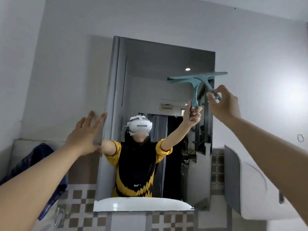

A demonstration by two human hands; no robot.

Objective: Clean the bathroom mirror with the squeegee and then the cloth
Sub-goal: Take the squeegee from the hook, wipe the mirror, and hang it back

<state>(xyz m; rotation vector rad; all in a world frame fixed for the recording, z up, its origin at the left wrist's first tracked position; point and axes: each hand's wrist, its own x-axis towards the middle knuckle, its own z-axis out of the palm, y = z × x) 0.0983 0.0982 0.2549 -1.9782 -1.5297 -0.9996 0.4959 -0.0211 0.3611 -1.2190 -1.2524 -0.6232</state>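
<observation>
High on the mirror (pixel 150 77), the right hand (pixel 223 104) grips the squeegee (pixel 198 80) handle, blade against glass; the left hand (pixel 86 134), fingers spread, presses the mirror's left edge.

Checkered tiles (pixel 80 194); blue garment (pixel 40 152); white dispenser (pixel 253 189)

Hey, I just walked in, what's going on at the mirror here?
A person is cleaning the bathroom mirror. Their right hand holds the teal squeegee by its handle, its blade at the mirror's upper right edge. The left hand, fingers spread, rests at the mirror's left edge. A dark blue cloth hangs at the left, untouched.
</observation>
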